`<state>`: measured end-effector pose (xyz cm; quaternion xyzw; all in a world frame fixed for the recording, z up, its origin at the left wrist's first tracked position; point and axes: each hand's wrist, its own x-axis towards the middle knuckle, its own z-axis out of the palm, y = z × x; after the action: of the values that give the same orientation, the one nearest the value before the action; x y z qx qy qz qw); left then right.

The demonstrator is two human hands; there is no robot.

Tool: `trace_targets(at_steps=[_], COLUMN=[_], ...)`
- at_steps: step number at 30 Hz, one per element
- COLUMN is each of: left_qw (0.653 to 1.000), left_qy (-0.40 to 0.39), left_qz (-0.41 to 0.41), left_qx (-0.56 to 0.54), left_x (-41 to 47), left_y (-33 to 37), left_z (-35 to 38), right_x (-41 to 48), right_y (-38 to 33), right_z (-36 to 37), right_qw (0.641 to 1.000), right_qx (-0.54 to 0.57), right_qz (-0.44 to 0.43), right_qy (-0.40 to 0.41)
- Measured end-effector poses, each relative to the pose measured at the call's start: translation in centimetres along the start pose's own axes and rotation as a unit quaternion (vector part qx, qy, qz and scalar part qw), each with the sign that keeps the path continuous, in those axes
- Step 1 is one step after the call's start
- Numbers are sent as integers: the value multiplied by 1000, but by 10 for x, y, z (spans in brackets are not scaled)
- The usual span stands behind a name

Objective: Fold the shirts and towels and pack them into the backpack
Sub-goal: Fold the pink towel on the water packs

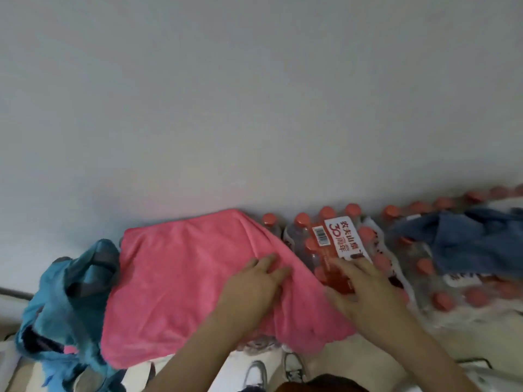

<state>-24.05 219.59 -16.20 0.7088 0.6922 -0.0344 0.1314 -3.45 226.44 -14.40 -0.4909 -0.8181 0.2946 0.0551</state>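
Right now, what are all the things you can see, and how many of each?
Fluffy pink towel: one, pink, spread centre over bottle packs.
Soft blue fabric backpack: one, blue and grey, left of towel.
Shrink-wrapped packs of red-capped clear bottles: several, right, along wall.
Crumpled dark blue cloth: one, atop packs, far right.
White sneakers: two, bottom edge.
Left hand: one, flat on towel.
Right hand: one, fingers straight, towel's right edge.
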Motion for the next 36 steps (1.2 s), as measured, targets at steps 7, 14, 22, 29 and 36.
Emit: trace_targets(at_steps=[7,14,22,29,36], left_qw=[998,995,958,912,881], left_qy=[-2,-11,79,135,242], left_qz=[55,82,248,162,61], left_qx=[41,50,-117,-352,-402], left_x=[16,18,30,52,101], left_y=[-3,-8,17,29,36], left_z=[-2,-13,-23,-44,-89], right_x=[-41,-42,-30,-30,-49], right_y=[-22,-34,-34,-24,0], right_z=[54,42,20,18,11], right_qw=[993,977,951,932,899], right_qx=[-74,75,237,325,347], right_qz=[85,130,116,140,202], right_qy=[40,150,159,73,174])
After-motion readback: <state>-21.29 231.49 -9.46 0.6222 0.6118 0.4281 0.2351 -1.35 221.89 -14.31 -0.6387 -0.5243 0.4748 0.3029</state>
